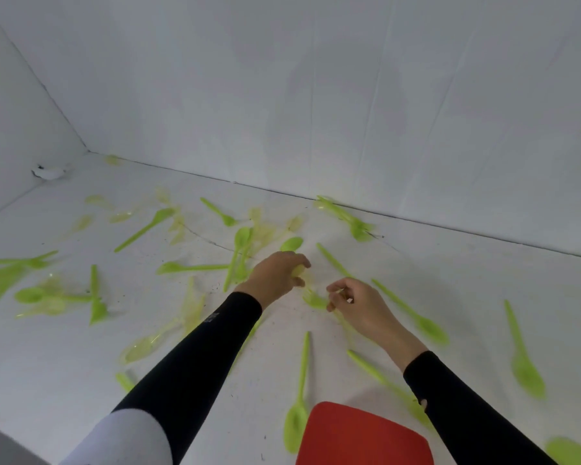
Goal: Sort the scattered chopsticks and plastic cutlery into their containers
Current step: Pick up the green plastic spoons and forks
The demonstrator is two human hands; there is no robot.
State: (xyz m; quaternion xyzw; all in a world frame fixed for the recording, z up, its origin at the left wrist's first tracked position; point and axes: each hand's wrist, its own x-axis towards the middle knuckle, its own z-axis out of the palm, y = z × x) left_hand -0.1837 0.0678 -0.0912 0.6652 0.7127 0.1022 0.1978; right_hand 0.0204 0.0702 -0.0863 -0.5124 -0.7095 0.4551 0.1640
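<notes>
Several lime-green plastic spoons, such as one spoon (pixel 297 411) near the front, lie scattered over the white floor (pixel 215 380) with paler clear-yellow cutlery (pixel 141 347). My left hand (pixel 275 275) reaches forward with its fingers curled round a pale yellow-green piece whose shape is blurred. My right hand (pixel 359 305) is beside it, pinching a thin clear-yellow utensil above a green fork (pixel 314 300) on the floor. The hands are a short gap apart. No chopsticks are visible.
A red flat object (pixel 362 437) sits at the bottom edge between my arms. White walls (pixel 316 95) close the space at the back and left. A small white scrap (pixel 49 172) lies in the far left corner.
</notes>
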